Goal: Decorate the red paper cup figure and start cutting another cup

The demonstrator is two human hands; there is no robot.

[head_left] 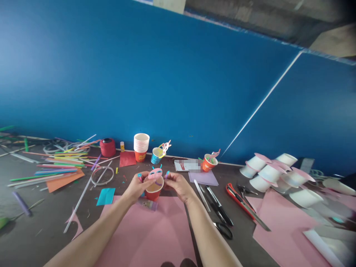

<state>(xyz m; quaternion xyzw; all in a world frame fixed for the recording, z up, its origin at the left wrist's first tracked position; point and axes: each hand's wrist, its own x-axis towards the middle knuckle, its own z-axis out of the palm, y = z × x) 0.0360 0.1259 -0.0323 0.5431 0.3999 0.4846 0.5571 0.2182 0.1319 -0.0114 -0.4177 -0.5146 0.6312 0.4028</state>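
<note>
A red paper cup stands at the far end of a pink paper sheet, between my two hands. Over its rim rises a pink cut-out face with blue feelers and eyes. My left hand is closed at the cup's left side, its thumb reaching across the rim by the face. A small blue-tipped piece sticks up beside those fingers. On the other side, my right hand pinches a thin purple piece with a blue tip. A clear packet or tube lies before the cup.
Colored straws lie at left. Behind are stacked cups, a blue cup and a decorated red cup. Pens, scissors, an open-bladed utility knife and white cups with pink rims lie right. A blue partition stands behind.
</note>
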